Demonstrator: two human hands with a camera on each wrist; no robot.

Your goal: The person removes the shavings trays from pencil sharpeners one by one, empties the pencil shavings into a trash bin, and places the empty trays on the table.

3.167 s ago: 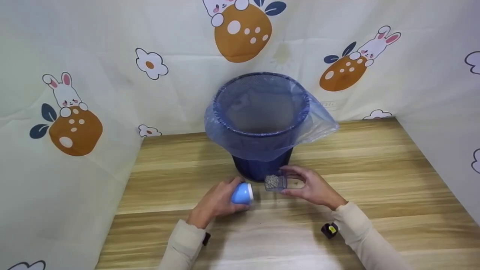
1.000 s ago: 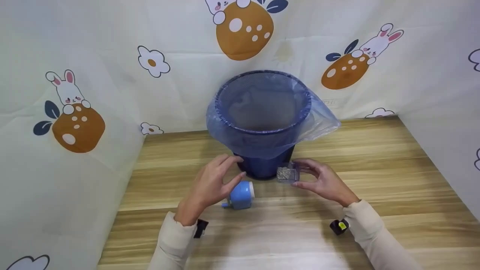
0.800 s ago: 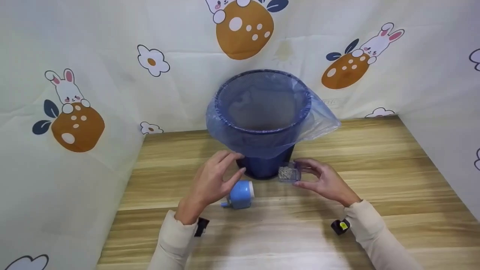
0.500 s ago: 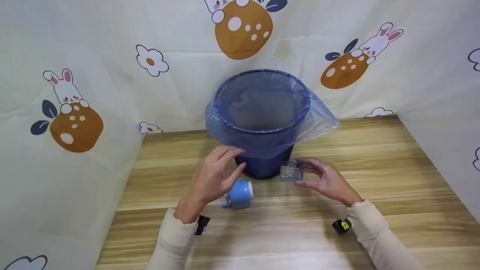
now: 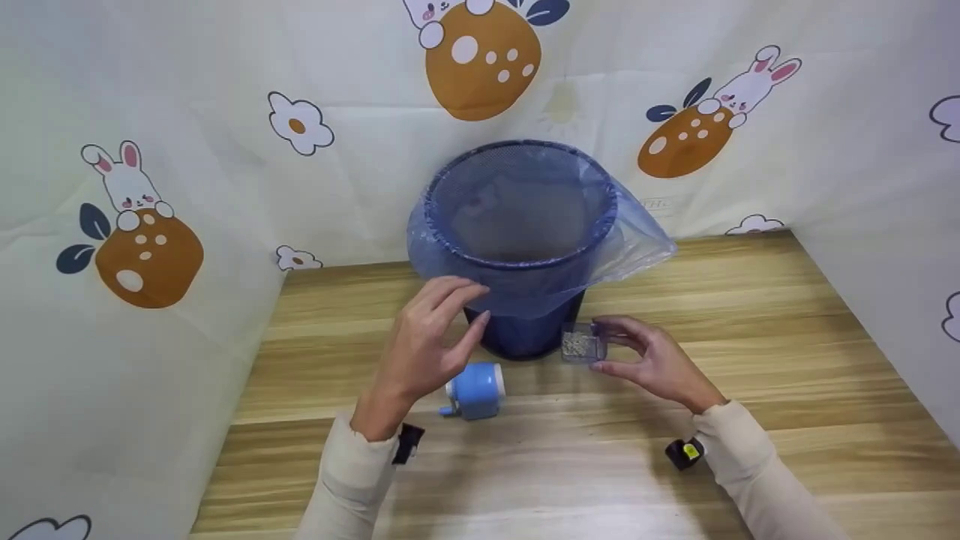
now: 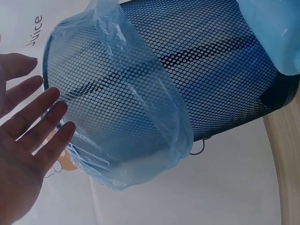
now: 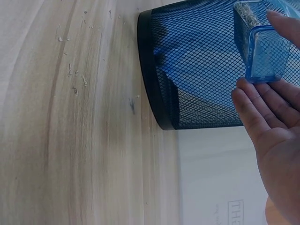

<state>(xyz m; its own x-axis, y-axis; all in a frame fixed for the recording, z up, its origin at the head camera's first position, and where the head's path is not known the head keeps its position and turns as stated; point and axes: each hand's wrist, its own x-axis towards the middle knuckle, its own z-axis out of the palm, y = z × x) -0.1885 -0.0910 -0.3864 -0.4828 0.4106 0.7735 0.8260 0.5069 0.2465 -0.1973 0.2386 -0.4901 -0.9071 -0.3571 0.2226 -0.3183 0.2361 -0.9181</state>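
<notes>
My right hand [image 5: 660, 367] pinches a clear plastic shavings drawer [image 5: 583, 343] between thumb and fingers, just in front of the bin. Pale shavings [image 7: 246, 14] lie inside the drawer, seen also in the right wrist view. My left hand [image 5: 424, 345] hovers in front of the bin with its fingers extended and holds nothing. Beneath it, a light-blue crank pencil sharpener [image 5: 480, 391] stands on the table, its crank handle [image 5: 448, 411] toward the left. The left wrist view shows part of the sharpener [image 6: 276, 28] at the upper right.
A dark-blue mesh wastebasket [image 5: 525, 334], lined with a translucent blue bag [image 5: 517, 289], stands at the back against the printed cloth [image 5: 360, 187]. Small shaving bits [image 7: 77, 79] lie scattered on the wooden table [image 5: 750, 360].
My left hand has let go of the sharpener and risen toward the bin. My right hand with the drawer has shifted slightly right and back, now nearly still.
</notes>
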